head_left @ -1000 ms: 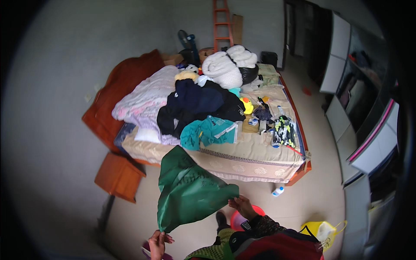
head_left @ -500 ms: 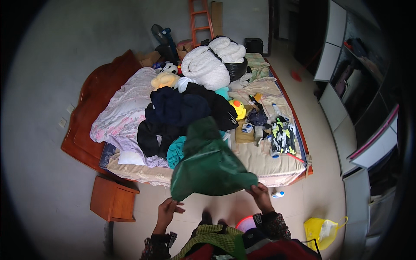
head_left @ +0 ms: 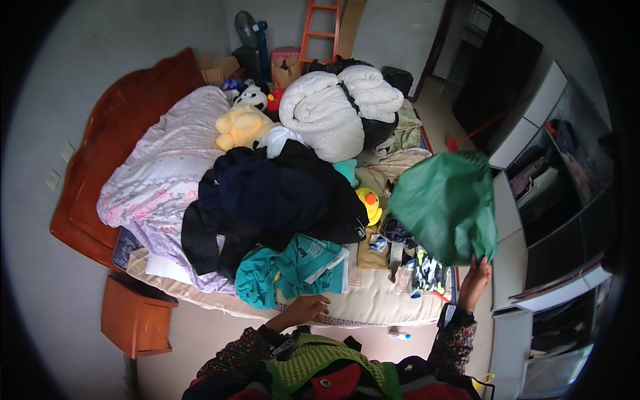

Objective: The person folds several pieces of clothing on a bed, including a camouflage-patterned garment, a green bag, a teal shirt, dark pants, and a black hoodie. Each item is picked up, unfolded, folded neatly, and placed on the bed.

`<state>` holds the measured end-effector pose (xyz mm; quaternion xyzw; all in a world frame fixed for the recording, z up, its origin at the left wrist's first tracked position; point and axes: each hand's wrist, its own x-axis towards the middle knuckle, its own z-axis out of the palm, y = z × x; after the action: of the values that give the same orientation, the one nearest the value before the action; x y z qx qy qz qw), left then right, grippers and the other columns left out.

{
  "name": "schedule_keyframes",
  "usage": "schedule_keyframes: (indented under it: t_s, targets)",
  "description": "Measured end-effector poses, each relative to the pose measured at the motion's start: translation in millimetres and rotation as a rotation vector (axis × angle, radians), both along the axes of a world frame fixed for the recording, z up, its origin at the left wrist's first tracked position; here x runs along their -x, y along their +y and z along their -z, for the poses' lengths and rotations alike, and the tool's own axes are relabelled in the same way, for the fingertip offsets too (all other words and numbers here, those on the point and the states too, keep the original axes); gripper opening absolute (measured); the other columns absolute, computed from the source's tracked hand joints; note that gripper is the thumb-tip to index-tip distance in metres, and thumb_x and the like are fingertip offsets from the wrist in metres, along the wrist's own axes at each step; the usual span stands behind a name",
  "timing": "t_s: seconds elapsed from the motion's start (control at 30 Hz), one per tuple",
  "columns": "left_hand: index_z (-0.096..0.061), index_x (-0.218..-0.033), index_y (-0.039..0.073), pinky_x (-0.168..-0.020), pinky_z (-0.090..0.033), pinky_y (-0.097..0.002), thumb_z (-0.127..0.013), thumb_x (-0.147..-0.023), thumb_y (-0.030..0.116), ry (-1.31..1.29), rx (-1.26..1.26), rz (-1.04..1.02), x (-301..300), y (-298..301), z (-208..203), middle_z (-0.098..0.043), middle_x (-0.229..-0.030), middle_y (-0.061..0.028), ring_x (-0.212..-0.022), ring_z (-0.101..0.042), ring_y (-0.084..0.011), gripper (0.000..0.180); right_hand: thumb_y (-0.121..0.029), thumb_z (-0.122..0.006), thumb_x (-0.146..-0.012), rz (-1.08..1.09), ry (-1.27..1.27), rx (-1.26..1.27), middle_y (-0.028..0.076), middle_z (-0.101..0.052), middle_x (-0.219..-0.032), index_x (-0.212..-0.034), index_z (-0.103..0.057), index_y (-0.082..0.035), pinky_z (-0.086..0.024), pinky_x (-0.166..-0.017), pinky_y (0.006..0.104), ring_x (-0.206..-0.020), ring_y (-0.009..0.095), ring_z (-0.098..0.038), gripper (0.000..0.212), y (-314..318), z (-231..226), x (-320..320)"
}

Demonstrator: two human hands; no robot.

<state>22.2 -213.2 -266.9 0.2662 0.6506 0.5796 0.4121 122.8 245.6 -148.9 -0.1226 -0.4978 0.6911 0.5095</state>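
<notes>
Green bag (head_left: pixel 443 208) held up across right edge of bed (head_left: pixel 373 301), right hand (head_left: pixel 474 285) pinching its lower rim, left hand (head_left: pixel 303 312) empty, fingers half-curled, by near edge, teal shirt (head_left: pixel 293 270) just beyond.

A reddish-brown headboard (head_left: pixel 107 160) is set along the left edge of the bed (head_left: pixel 373 300), with a nightstand (head_left: pixel 137 320) placed by the near left corner. Beyond the far edge, an orange ladder (head_left: pixel 321 33) is propped by the grey wall (head_left: pixel 397 33); right of the bed, pale floor (head_left: pixel 437 121) is bordered by cabinets (head_left: pixel 570 247).
</notes>
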Motion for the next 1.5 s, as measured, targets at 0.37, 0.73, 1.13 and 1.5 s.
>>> schedule_keyframes:
  t_s: [0.37, 0.73, 1.13, 1.5]
  targets:
    - [-0.06, -0.113, 0.0, -0.063, -0.056, -0.0282, -0.054, -0.097, 0.023, -0.32, 0.397, -0.199, 47, -29, 66, -0.068, -0.092, -0.009, -0.074, -0.069, -0.016, 0.028, -0.016, -0.059, -0.094, 0.103, -0.482, -0.317, 0.005, -0.066, -0.095, -0.104, -0.069, 0.001, -0.047, -0.081, 0.0275, -0.089, 0.012, -0.059, 0.023, 82, 141, 300]
    - [-0.057, -0.116, 0.0, -0.066, -0.058, -0.033, -0.059, -0.093, 0.013, -0.429, 0.582, -0.642, -10, -100, 87, -0.068, -0.093, -0.0129, -0.076, -0.069, -0.0214, 0.026, -0.008, -0.059, -0.087, -0.454, -0.857, -0.247, 0.002, -0.063, -0.078, -0.124, -0.061, -0.003, -0.047, -0.058, 0.025, -0.064, 0.011, -0.056, 0.038, 67, 325, 346]
    - [-0.027, -0.144, 0.0, -0.108, -0.032, -0.0497, -0.09, -0.053, 0.028, 0.669, 1.185, -0.388, 184, -156, 176, -0.039, -0.14, -0.0263, -0.129, -0.037, -0.0441, 0.114, -0.016, -0.053, -0.089, -1.11, -1.067, -0.641, 0.015, -0.067, -0.094, -0.114, -0.061, -0.007, -0.052, -0.073, 0.0394, -0.082, 0.031, -0.066, 0.028, -97, 298, 0]
    - [-0.057, -0.11, 0.0, -0.076, -0.049, -0.0511, -0.051, -0.087, 0.019, 0.746, 1.102, -0.106, 184, -124, 272, -0.062, -0.103, -0.0234, -0.095, -0.059, -0.0449, 0.03, -0.016, -0.055, -0.088, -0.637, -1.368, -0.359, 0.015, -0.067, -0.082, -0.1, -0.067, -0.007, -0.052, -0.068, 0.0401, -0.073, 0.032, -0.066, 0.019, -51, 247, -50]
